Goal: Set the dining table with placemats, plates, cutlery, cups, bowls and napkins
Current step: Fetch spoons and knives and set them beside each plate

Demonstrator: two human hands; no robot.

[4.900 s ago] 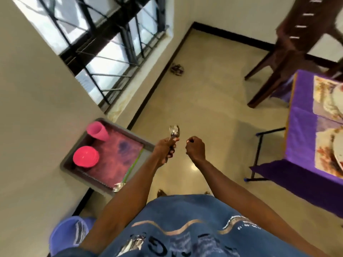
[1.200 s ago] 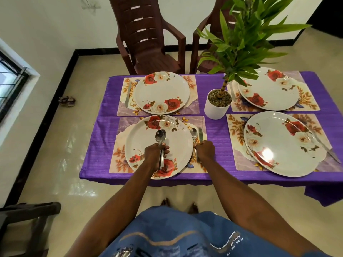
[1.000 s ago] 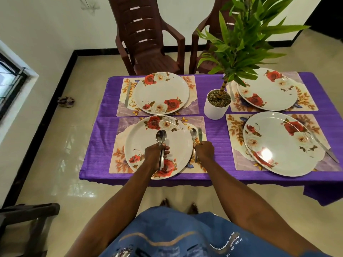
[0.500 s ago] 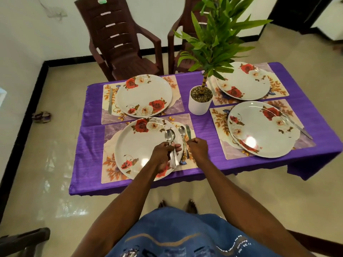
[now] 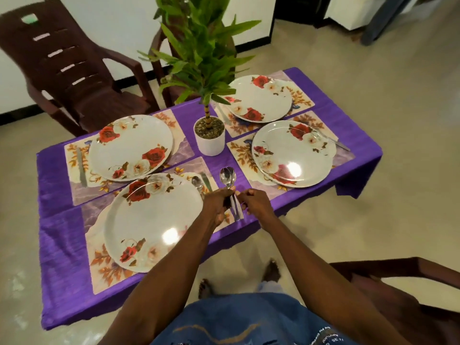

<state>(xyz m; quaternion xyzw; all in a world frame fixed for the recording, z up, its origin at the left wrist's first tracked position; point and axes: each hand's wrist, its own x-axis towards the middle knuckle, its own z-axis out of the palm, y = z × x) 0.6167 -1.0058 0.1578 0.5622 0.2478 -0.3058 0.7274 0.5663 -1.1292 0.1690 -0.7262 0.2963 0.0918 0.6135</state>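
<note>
A low table under a purple cloth (image 5: 57, 240) carries several floral placemats, each with a white rose-patterned plate. My left hand (image 5: 219, 202) grips a bunch of steel spoons (image 5: 227, 176), bowls pointing away, over the gap between the two near settings. My right hand (image 5: 256, 201) pinches at the spoon handles right beside it. One spoon (image 5: 197, 182) and a knife (image 5: 206, 181) lie on the near left placemat (image 5: 99, 270), right of its plate (image 5: 151, 220). The near right plate (image 5: 291, 151) has a knife (image 5: 332, 141) on its far side.
A white pot with a tall green plant (image 5: 209, 139) stands mid-table. A brown plastic chair (image 5: 67, 68) sits behind the table at left, another behind the plant. A dark chair arm (image 5: 398, 270) is close at my right. My bare feet stand at the table's front edge.
The view has swung right along the table. My left hand carried the spoons from over the near left plate to the gap beside it, and my right hand left the laid spoon and came to the bunch.
</note>
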